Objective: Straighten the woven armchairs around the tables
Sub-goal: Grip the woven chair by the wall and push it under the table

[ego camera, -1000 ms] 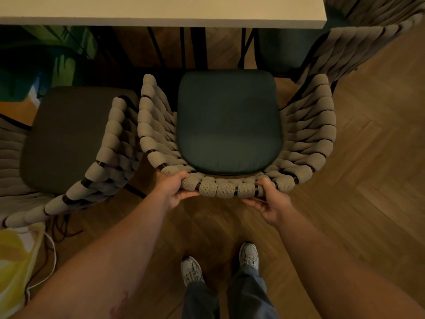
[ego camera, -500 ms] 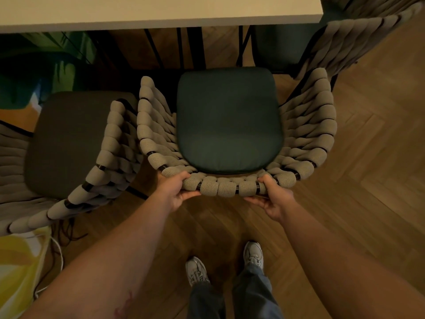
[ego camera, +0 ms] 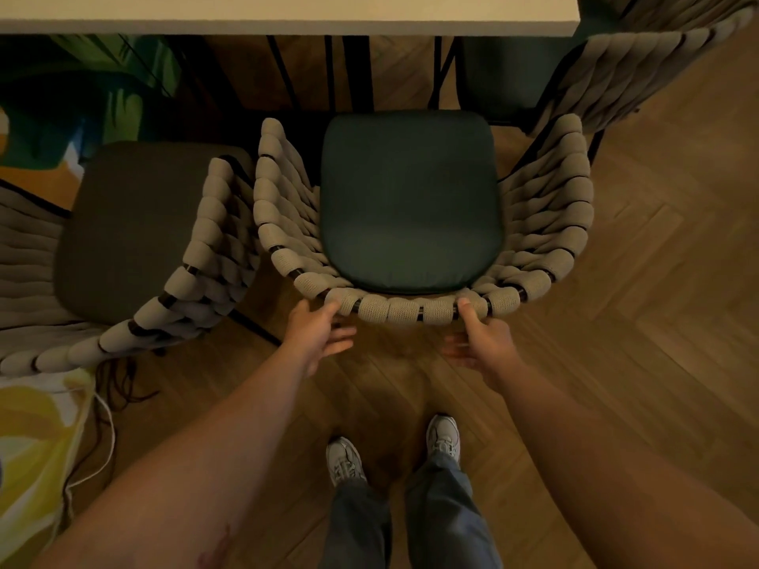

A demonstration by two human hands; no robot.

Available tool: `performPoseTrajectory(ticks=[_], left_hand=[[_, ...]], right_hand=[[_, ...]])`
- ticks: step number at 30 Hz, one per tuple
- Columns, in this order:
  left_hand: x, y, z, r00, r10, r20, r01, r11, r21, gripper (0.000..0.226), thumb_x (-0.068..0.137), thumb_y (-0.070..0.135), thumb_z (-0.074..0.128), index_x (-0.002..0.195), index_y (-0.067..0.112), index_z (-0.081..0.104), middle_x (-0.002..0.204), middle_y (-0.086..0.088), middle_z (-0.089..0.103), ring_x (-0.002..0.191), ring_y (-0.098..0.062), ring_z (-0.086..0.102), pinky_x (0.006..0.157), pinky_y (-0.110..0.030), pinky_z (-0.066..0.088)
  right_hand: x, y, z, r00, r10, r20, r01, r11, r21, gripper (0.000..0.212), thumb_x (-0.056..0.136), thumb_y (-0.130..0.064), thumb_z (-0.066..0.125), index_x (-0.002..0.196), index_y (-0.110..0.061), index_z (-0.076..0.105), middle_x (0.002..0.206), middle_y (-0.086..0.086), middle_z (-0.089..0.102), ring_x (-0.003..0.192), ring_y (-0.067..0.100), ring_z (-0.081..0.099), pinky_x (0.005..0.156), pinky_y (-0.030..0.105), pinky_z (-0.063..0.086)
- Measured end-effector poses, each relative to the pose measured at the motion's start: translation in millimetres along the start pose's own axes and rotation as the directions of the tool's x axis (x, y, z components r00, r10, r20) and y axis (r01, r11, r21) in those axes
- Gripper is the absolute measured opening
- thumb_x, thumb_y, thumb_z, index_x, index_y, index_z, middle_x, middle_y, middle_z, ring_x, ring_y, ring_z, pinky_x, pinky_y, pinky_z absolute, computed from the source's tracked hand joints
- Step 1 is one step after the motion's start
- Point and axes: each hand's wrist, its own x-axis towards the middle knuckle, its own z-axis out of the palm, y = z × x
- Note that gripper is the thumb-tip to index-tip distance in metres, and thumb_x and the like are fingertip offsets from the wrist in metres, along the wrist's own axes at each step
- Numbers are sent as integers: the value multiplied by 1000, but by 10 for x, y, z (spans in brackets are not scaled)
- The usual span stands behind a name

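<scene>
A woven armchair (ego camera: 542,223) with a dark green seat cushion (ego camera: 410,199) stands straight in front of me, its front tucked toward the white table (ego camera: 287,14). My left hand (ego camera: 316,334) is just below the left part of the chair's back rim, fingers spread, thumb touching the weave. My right hand (ego camera: 480,338) is below the right part of the rim, its thumb resting on top and its fingers stretched out loose underneath. Neither hand is closed around the rim.
A second woven armchair (ego camera: 197,256) with a grey-brown cushion stands angled at the left, almost touching the first. A third woven armchair (ego camera: 640,67) is at the table's right end. A yellow bag (ego camera: 37,457) and cables (ego camera: 102,425) lie on the parquet floor at left.
The chair has slid a little toward the table. Both hands, which gripped the back rim before, have loosened and dropped slightly below it with fingers spread.
</scene>
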Motion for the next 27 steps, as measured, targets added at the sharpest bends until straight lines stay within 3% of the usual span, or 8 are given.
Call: performPoseTrajectory(ticks=[3, 5, 10, 15, 17, 19, 24, 27], left_hand=[[-320, -224, -108, 994, -33, 106, -6, 938, 346, 45, 99, 21, 56, 142, 17, 47, 127, -7, 63, 99, -23, 70, 76, -38, 60], [-564, -398, -184, 989, -49, 140, -21, 889, 457, 42, 98, 19, 57, 140, 16, 50, 123, -3, 63, 99, -22, 69, 76, -35, 59], [-1167, -778, -461, 991, -10, 132, -78, 764, 640, 30, 98, 19, 57, 128, 17, 57, 109, -4, 64, 94, -23, 68, 82, -41, 58], [-1702, -1159, -759, 999, 16, 34, -33, 824, 566, 25, 98, 16, 57, 122, 14, 59, 105, -8, 64, 74, -18, 62, 54, -28, 49], [-1876, -1304, -910, 1000, 22, -1, -19, 872, 490, 21, 96, 13, 58, 117, 11, 61, 107, -15, 66, 75, -22, 63, 59, -38, 56], [-2023, -1466, -1103, 999, 16, -47, 4, 918, 397, 25, 96, 11, 57, 119, 4, 60, 110, -24, 67, 80, -25, 64, 77, -50, 57], [-2342, -1898, -1674, 986, -11, -165, 51, 968, 245, 20, 98, 12, 55, 118, 12, 58, 84, -5, 60, 68, -16, 58, 56, -28, 49], [-2462, -2152, -2101, 969, 6, -247, 39, 984, 175, 16, 96, 10, 59, 111, 9, 62, 85, -8, 64, 72, -21, 61, 73, -44, 59]], right_hand=[[-213, 65, -108, 996, -30, 79, 58, 927, -370, 53, 99, -41, 56, 139, -7, 49, 105, 15, 69, 83, 27, 74, 77, 44, 63], [-408, 112, -188, 987, 3, 160, 91, 816, -571, 51, 99, -34, 56, 143, -8, 46, 107, 14, 68, 87, 27, 73, 82, 46, 62], [-959, 214, -272, 966, 53, 252, 156, 658, -737, 45, 97, -30, 59, 135, -7, 53, 106, 16, 70, 88, 31, 72, 81, 48, 62], [-1373, 245, -125, 923, 57, 382, 317, 452, -834, 44, 94, -38, 59, 131, -12, 58, 94, 12, 74, 77, 27, 75, 76, 46, 63], [-1472, 271, 8, 901, 95, 423, 358, 387, -850, 45, 93, -39, 60, 130, -14, 58, 92, 11, 74, 77, 25, 75, 76, 44, 63], [-1560, 301, 177, 874, 130, 469, 415, 303, -858, 48, 92, -41, 59, 130, -13, 58, 96, 11, 75, 81, 25, 74, 79, 45, 62], [-1815, 305, 798, 812, 201, 548, 523, 165, -836, 46, 96, -37, 57, 134, -10, 55, 104, 15, 72, 83, 26, 74, 73, 41, 61], [-1967, 311, 1282, 792, 205, 575, 562, 122, -818, 44, 98, -35, 56, 133, -10, 55, 106, 16, 70, 86, 27, 73, 72, 39, 60]])
